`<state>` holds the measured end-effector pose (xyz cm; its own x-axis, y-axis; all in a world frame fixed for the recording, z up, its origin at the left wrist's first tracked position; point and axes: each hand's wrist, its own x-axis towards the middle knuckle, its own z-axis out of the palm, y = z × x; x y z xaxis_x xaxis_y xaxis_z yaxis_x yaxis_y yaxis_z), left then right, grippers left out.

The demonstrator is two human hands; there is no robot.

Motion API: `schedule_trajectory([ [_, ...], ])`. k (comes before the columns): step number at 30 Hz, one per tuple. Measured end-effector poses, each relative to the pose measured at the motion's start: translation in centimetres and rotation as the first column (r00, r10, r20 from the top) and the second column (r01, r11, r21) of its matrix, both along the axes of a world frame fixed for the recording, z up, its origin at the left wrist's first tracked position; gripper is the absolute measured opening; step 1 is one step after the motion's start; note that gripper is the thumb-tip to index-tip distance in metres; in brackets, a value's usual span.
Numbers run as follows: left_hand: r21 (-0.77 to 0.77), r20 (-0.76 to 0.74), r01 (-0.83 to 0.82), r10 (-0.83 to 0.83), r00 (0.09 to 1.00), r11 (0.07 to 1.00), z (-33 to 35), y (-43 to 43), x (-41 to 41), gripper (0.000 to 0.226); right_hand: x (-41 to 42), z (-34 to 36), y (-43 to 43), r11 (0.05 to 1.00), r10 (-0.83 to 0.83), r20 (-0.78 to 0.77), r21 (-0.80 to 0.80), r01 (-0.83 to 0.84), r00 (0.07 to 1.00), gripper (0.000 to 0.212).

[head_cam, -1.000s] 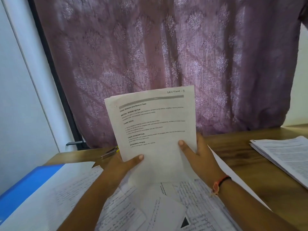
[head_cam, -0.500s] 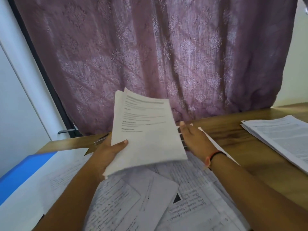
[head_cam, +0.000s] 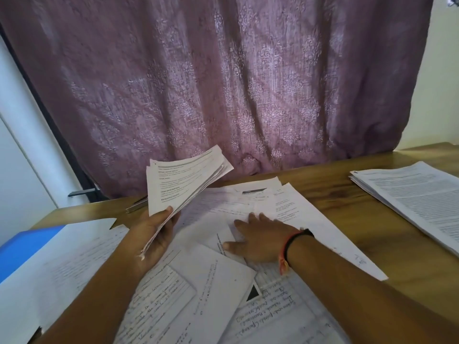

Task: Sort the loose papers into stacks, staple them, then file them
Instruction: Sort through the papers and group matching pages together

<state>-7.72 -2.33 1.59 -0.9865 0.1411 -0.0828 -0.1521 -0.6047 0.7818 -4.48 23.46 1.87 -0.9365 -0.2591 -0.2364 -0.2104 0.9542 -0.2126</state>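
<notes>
My left hand (head_cam: pixel 155 230) grips a thin bundle of printed sheets (head_cam: pixel 181 181) by its lower edge, thumb on top, and holds it tilted above the table. Loose papers (head_cam: pixel 213 281), printed and handwritten, lie spread and overlapping across the wooden table (head_cam: pixel 347 209) in front of me. On that spread my right hand (head_cam: pixel 258 238) rests palm down with its fingers straight, touching the sheets. A metal stapler (head_cam: pixel 136 206) shows partly behind the held bundle at the table's back edge.
A neat stack of printed pages (head_cam: pixel 417 202) lies at the right side of the table. A blue folder (head_cam: pixel 27 247) sits at the left edge under a white sheet. A purple curtain (head_cam: pixel 223 83) hangs right behind the table.
Both hands held the bundle upright before; my right hand let go and dropped flat onto the loose papers. My left hand lowered and tilted the bundle to the left.
</notes>
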Motion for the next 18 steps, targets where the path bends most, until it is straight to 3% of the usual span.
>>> schedule_trajectory([
  [2,-0.032,0.030,-0.012,0.013,0.999,0.999,-0.1,0.2,0.0,0.096,-0.3,0.1,0.2,0.996,-0.069,-0.042,-0.059,0.067,0.997,0.084],
  [5,-0.019,0.032,0.021,-0.020,0.999,1.000,-0.2,0.2,0.2,0.113,-0.8,-0.1,1.0,0.984,-0.177,-0.123,-0.016,0.177,0.976,0.086],
  [9,-0.059,0.037,-0.019,0.021,0.999,0.998,-0.1,0.6,0.3,0.089,-1.2,-0.9,1.3,0.992,-0.121,-0.068,0.024,0.123,0.990,0.088],
  [11,-0.071,0.038,-0.048,0.051,0.998,0.996,-0.2,0.6,0.2,0.062,-1.4,-0.6,1.2,0.988,-0.143,-0.077,-0.066,0.138,0.987,0.089],
  [14,-0.084,0.040,-0.031,0.034,0.999,0.996,0.1,0.8,0.3,0.076,-1.3,0.4,1.7,0.939,-0.296,-0.128,-0.222,0.264,0.947,0.078],
  [16,-0.095,0.039,-0.040,0.044,0.998,0.995,0.0,0.9,0.1,0.068,-1.3,0.8,2.4,0.926,-0.323,-0.171,-0.260,0.273,0.931,0.062],
  [18,-0.135,0.042,-0.073,0.079,0.996,0.988,-0.1,1.0,0.0,0.056,-1.5,0.7,3.0,0.872,-0.355,-0.150,-0.408,0.269,0.923,0.053],
])
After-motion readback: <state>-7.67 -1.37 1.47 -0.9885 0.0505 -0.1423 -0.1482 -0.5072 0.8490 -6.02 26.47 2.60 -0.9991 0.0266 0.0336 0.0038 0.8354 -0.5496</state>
